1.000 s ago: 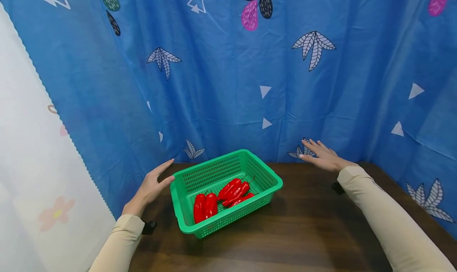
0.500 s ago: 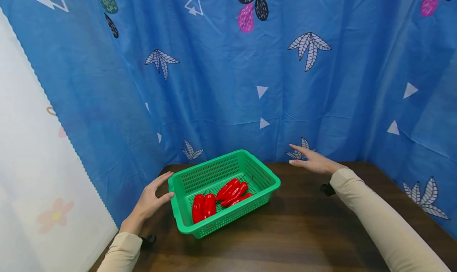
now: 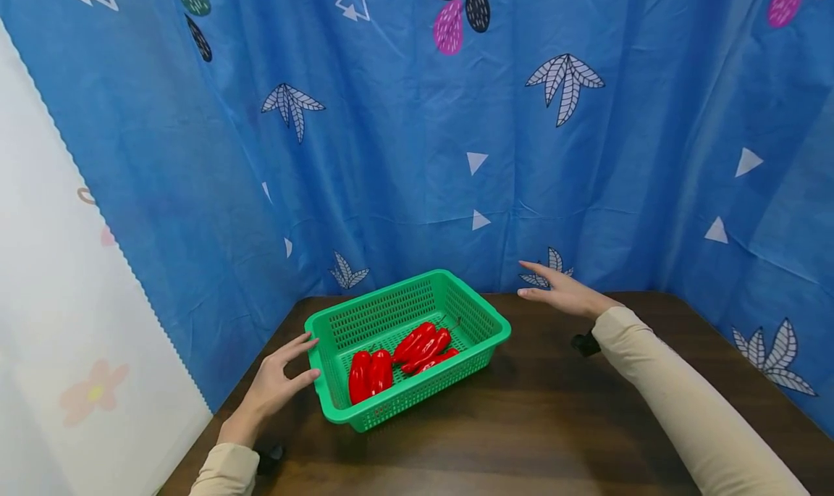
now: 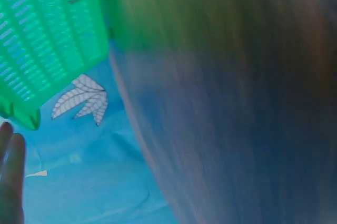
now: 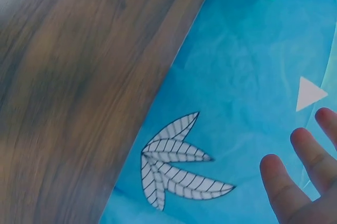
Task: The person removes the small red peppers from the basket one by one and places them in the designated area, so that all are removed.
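Observation:
A green slotted plastic basket [image 3: 426,393] sits at an angle on the dark wooden table. Several shiny red peppers [image 3: 370,375] lie inside it, two at the left and others near the middle. Beside the basket's left end is my left hand [image 3: 272,386], thumb and fingers spread apart, tips at the rim; whether they touch it I cannot tell. In the left wrist view, its fingers [image 4: 14,174] appear close to the basket's wall [image 4: 52,29]. My right hand [image 3: 568,293] hangs in the air right of the basket, fingers [image 5: 284,190] extended, holding nothing.
Behind the table [image 3: 560,423] hangs a blue curtain [image 3: 404,148] with leaf and triangle prints. A white cloth with flower prints [image 3: 85,300] hangs at the left. Dark wrist straps' mounts [image 3: 586,344] show beneath the wrists.
My right hand has moved left toward the basket. My left hand has come down a little along the basket's left end. Basket and peppers stay put; the head view shifts slightly.

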Demonstrator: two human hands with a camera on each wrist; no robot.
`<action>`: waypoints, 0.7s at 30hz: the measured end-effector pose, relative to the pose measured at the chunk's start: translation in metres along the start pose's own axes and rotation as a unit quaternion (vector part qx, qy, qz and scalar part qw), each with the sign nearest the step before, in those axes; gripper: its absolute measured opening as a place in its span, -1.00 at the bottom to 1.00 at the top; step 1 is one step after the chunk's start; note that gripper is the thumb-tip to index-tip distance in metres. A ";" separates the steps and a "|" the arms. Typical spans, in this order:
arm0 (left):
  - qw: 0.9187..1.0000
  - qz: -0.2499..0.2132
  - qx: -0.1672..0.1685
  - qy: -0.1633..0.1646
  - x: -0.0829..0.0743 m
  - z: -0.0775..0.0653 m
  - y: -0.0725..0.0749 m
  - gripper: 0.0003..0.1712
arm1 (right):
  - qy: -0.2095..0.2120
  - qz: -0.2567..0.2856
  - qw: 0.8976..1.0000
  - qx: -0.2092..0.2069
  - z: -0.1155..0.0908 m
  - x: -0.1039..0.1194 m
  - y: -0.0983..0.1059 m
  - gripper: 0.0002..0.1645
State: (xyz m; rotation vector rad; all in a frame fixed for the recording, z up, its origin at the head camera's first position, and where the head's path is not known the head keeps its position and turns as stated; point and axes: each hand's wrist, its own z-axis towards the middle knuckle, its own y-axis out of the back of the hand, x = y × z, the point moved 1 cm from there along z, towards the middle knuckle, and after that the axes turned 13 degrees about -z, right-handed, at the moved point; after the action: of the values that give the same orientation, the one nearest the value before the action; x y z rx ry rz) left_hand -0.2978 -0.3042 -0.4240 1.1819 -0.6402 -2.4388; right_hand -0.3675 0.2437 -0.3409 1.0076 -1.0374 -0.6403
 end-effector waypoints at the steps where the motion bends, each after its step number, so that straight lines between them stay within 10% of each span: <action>1: 1.000 0.001 -0.001 0.005 0.001 -0.001 0.000 -0.34 | 0.003 0.002 1.000 0.001 0.001 0.002 -0.001 -0.02; 21: 0.995 -0.012 0.015 0.102 -0.001 -0.005 -0.004 -0.22 | 0.065 0.052 0.996 0.015 0.020 0.050 0.000 -0.05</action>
State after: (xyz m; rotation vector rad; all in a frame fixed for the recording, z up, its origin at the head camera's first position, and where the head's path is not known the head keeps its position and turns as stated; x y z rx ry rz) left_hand -0.2939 -0.3016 -0.4283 1.4352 -0.6063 -2.2944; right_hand -0.3657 0.1951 -0.3185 1.0011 -0.9800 -0.4692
